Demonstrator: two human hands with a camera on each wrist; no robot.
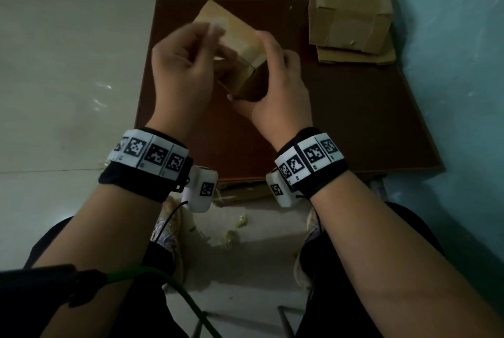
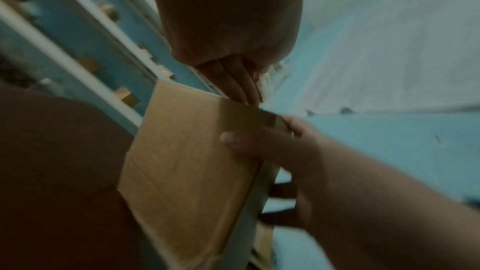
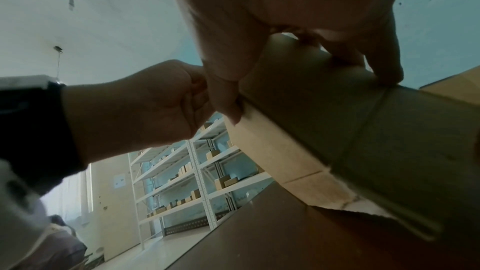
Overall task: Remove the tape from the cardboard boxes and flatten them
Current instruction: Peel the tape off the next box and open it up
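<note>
Small tan cardboard box held tilted above the dark brown table, centre of the head view. Right hand wrapped round its near end, thumb underneath, bracing it against the pull. Left hand curled and blurred, fingers pinching at the box's upper edge, probably on a strip of clear tape. Flattened brown cardboard pieces stacked upper right, out of the way.

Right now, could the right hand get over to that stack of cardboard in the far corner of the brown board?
Probably not straight away: the right hand is gripping the small box. The way across the brown board to the stack looks clear otherwise.
</note>
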